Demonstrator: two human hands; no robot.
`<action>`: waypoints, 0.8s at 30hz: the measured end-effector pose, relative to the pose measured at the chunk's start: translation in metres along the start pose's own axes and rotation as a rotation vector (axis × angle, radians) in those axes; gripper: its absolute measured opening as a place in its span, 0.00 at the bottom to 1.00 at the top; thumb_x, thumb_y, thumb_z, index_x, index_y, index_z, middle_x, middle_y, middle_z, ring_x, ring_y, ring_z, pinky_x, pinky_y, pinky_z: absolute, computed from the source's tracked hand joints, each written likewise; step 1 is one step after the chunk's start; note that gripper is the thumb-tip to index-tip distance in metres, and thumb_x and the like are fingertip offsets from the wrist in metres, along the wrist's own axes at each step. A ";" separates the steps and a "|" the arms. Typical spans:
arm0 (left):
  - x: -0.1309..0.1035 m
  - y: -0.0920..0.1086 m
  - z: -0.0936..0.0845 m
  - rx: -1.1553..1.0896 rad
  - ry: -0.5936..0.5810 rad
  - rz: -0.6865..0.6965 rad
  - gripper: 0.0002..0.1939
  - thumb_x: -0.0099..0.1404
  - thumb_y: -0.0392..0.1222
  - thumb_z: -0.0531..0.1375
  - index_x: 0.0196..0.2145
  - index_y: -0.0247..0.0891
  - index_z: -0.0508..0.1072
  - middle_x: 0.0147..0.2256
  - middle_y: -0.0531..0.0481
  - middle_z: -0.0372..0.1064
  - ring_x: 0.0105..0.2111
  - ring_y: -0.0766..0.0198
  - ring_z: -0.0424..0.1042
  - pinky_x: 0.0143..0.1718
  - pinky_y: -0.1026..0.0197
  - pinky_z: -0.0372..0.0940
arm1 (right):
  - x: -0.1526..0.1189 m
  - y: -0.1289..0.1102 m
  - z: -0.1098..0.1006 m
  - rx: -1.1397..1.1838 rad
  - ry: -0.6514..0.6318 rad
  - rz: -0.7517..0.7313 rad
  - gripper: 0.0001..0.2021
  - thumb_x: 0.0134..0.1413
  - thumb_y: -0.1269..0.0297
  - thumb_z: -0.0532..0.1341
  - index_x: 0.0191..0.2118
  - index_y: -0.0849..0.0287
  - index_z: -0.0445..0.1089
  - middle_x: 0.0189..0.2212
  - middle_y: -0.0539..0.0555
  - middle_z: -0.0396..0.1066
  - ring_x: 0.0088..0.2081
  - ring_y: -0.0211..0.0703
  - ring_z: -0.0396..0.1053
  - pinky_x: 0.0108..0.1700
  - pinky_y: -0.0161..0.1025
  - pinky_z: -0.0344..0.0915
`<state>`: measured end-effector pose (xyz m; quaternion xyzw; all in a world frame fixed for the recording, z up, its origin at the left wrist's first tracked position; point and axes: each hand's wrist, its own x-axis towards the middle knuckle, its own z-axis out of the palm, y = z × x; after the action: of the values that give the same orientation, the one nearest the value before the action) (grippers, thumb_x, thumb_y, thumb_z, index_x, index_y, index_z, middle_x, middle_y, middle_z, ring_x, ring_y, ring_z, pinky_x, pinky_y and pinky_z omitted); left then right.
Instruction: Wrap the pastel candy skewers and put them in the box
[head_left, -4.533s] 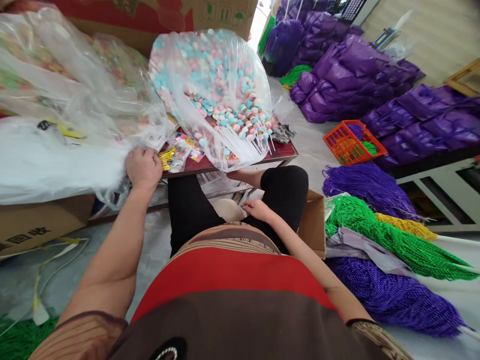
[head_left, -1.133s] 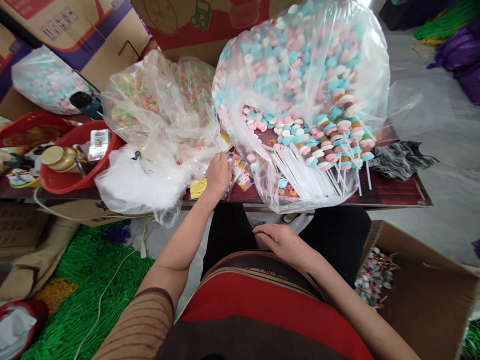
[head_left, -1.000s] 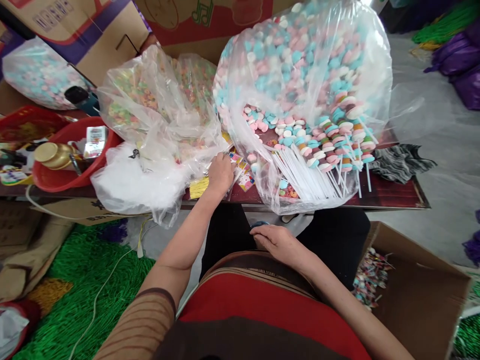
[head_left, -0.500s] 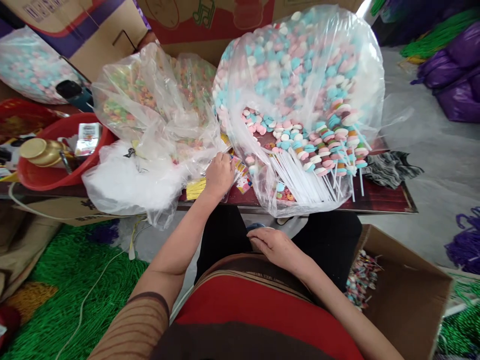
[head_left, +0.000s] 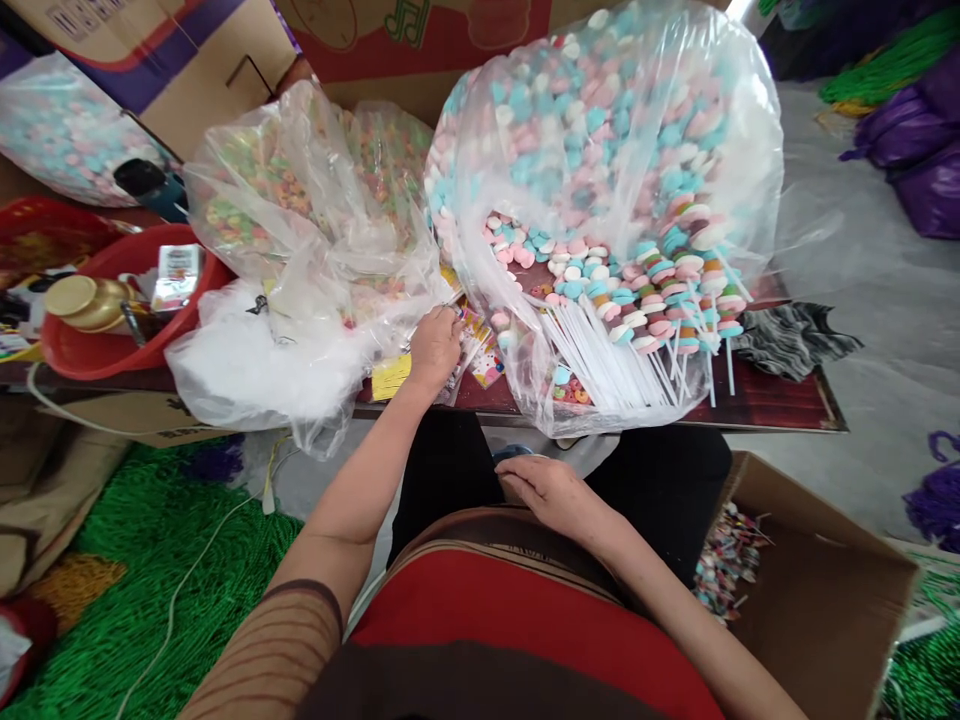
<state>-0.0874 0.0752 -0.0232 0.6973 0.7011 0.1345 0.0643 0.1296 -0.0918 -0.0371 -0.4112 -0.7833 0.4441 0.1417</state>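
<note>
My left hand (head_left: 436, 350) reaches onto the dark red bench, fingers curled down over small printed plastic packets (head_left: 484, 352). Its fingertips are hidden, so I cannot tell what they grip. Beside the wrist lies a bundle of yellow strips (head_left: 391, 378). Over my lap hovers or rests my right hand (head_left: 546, 490), fingers drawn together and nothing visible in them. To the right of the packets, white sticks (head_left: 611, 365) lie in the mouth of a large clear bag of pink, blue and white candies (head_left: 592, 130). Several candy skewers (head_left: 667, 295) are piled at its right side.
Left of my hand sit clear bags of colourful ring candies (head_left: 300, 190) and a red basin (head_left: 75, 345) holding a gold-coloured pot. A grey patterned cloth (head_left: 795, 340) lies at the bench's right end. Below it stands an open cardboard box (head_left: 817, 600) with wrapped sweets inside.
My left hand has shifted very slightly left over the packets, and more of them shows beside it. My right hand stays in place. The view has moved a little.
</note>
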 end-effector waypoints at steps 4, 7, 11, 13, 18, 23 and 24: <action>-0.003 0.000 -0.009 -0.096 0.092 0.109 0.10 0.73 0.39 0.52 0.36 0.42 0.72 0.40 0.43 0.75 0.45 0.55 0.72 0.50 0.54 0.65 | 0.004 -0.001 -0.016 0.107 0.057 -0.006 0.15 0.68 0.62 0.54 0.47 0.55 0.78 0.44 0.57 0.82 0.44 0.46 0.80 0.50 0.43 0.74; -0.019 0.010 -0.018 -0.144 0.210 0.302 0.13 0.75 0.45 0.52 0.37 0.42 0.74 0.42 0.43 0.76 0.46 0.55 0.72 0.54 0.51 0.64 | 0.011 -0.009 -0.038 0.368 0.256 0.080 0.16 0.67 0.55 0.56 0.47 0.56 0.78 0.39 0.57 0.82 0.40 0.46 0.80 0.46 0.44 0.76; -0.052 0.039 -0.022 -0.218 0.191 0.620 0.15 0.75 0.46 0.52 0.39 0.44 0.78 0.44 0.45 0.78 0.52 0.55 0.73 0.60 0.47 0.61 | 0.020 -0.024 -0.068 0.728 0.446 0.203 0.25 0.60 0.41 0.62 0.51 0.56 0.77 0.41 0.57 0.81 0.39 0.46 0.79 0.36 0.40 0.77; -0.066 0.057 -0.022 -0.268 0.124 0.719 0.16 0.76 0.45 0.51 0.39 0.45 0.79 0.47 0.46 0.78 0.55 0.55 0.72 0.63 0.45 0.59 | 0.021 -0.027 -0.075 0.804 0.474 0.209 0.26 0.55 0.39 0.65 0.46 0.56 0.79 0.38 0.55 0.81 0.39 0.46 0.79 0.35 0.39 0.77; -0.077 0.085 -0.033 -0.429 -0.025 0.665 0.17 0.74 0.53 0.54 0.49 0.43 0.76 0.61 0.41 0.70 0.64 0.51 0.65 0.66 0.45 0.58 | 0.004 -0.016 -0.073 0.944 0.603 0.252 0.27 0.49 0.39 0.70 0.45 0.56 0.79 0.36 0.53 0.80 0.33 0.43 0.78 0.34 0.41 0.78; -0.072 0.087 -0.039 -0.750 -0.405 0.430 0.30 0.67 0.59 0.61 0.61 0.40 0.68 0.41 0.46 0.78 0.41 0.59 0.76 0.45 0.58 0.70 | -0.019 -0.006 -0.070 0.852 0.661 0.260 0.21 0.56 0.41 0.66 0.45 0.52 0.78 0.36 0.52 0.79 0.34 0.43 0.76 0.37 0.43 0.77; -0.071 0.086 -0.039 -0.811 -0.502 0.387 0.27 0.67 0.57 0.62 0.58 0.40 0.71 0.36 0.49 0.77 0.36 0.61 0.76 0.40 0.60 0.70 | -0.021 -0.005 -0.070 0.838 0.683 0.258 0.20 0.57 0.42 0.66 0.45 0.52 0.78 0.34 0.51 0.78 0.33 0.43 0.76 0.39 0.43 0.77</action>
<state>-0.0138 -0.0002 0.0309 0.7440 0.4139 0.2333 0.4698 0.1811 -0.0685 0.0097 -0.5330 -0.3926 0.5730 0.4833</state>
